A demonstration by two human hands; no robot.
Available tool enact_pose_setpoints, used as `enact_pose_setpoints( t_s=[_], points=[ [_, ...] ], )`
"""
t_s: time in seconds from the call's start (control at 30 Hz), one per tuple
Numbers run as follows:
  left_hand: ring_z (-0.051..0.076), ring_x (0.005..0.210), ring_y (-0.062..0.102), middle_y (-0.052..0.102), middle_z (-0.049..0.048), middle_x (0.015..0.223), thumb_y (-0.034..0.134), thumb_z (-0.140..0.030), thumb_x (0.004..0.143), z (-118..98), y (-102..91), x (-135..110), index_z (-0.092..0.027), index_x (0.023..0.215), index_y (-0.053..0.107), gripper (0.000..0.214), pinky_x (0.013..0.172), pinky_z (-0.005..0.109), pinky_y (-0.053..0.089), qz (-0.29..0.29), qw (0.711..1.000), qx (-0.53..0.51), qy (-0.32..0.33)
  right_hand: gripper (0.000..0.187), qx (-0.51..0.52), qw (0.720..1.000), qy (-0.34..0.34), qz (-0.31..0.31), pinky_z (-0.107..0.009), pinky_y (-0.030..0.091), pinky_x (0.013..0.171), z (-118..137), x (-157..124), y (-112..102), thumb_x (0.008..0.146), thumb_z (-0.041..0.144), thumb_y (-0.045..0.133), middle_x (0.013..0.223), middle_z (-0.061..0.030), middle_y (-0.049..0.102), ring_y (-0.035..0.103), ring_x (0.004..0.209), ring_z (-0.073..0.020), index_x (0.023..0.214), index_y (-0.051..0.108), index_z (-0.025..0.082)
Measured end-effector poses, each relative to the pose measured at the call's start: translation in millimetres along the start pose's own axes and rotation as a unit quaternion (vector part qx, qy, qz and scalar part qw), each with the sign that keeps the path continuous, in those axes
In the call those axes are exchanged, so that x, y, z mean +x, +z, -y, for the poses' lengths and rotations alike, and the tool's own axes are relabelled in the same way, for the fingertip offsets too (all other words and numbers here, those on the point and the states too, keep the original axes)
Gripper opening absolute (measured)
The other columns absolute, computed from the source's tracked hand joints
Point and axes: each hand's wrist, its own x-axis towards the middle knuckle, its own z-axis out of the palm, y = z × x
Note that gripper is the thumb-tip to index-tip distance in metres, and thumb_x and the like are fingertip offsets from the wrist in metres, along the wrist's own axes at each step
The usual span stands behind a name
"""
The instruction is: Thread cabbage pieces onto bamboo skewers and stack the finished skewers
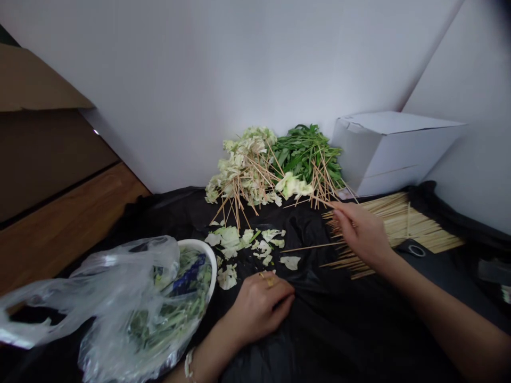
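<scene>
My right hand (361, 231) reaches forward over a heap of bare bamboo skewers (403, 226), fingers closed on the end of one skewer (309, 247) that lies across the black sheet (331, 324). My left hand (259, 306) rests knuckles up on the sheet, fingers curled, with rings showing; whether it holds anything is hidden. Loose cabbage pieces (247, 242) lie just ahead of it. Further back are skewered cabbage (243, 170) and skewered green leaves (307, 154), piled against the wall.
A white bowl (205, 255) of greens stands at the left, partly under a clear plastic bag (99, 303). A white cardboard box (391, 151) sits at the back right. A wooden floor (67, 223) lies to the left, and a brown carton (32, 85) is at the far left.
</scene>
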Motion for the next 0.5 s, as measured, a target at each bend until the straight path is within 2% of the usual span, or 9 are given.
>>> enact_pose_setpoints(
  t_s=[0.07,0.23,0.37,0.5],
  points=[
    [0.019,0.076,0.066,0.072,0.0059,0.078,0.053,-0.018,0.090,-3,2.9,0,-0.018,0.093,0.069,0.017,0.071,0.030,0.050,0.030,0.999,0.037,0.023,0.028,0.000,0.999,0.023,-0.028,-0.035,0.051,0.080,-10,7,-8,0.097,0.027,0.043,0.098,-0.0078,0.072,0.067,0.089,-0.0216,0.114,0.064,0.020],
    [0.018,0.072,0.065,0.070,0.0033,0.072,0.057,-0.021,0.087,-4,6.8,-1,-0.019,0.088,0.068,0.012,0.066,0.028,0.046,0.028,0.996,0.072,0.032,0.033,0.016,0.984,0.154,-0.089,-0.034,0.050,0.065,-53,14,-29,0.096,0.038,0.047,0.078,-0.0049,0.069,0.064,0.063,-0.0178,0.114,0.067,0.019],
    [0.017,0.071,0.064,0.070,0.0026,0.072,0.057,-0.020,0.087,-3,8.1,-1,-0.019,0.087,0.068,0.011,0.066,0.027,0.045,0.019,0.996,0.077,0.033,0.042,0.098,0.964,0.237,-0.072,-0.031,0.049,0.063,-81,22,-40,0.095,0.047,0.045,0.082,-0.0093,0.070,0.062,0.062,-0.0155,0.116,0.066,0.018],
    [0.016,0.072,0.064,0.070,0.0021,0.073,0.056,-0.019,0.088,-1,9.5,-1,-0.019,0.087,0.067,0.011,0.066,0.026,0.045,0.015,0.997,0.071,0.030,0.038,0.151,0.960,0.233,-0.041,-0.029,0.046,0.057,-74,47,-30,0.094,0.050,0.046,0.077,-0.0073,0.070,0.061,0.060,-0.0155,0.108,0.064,0.019]
  ],
)
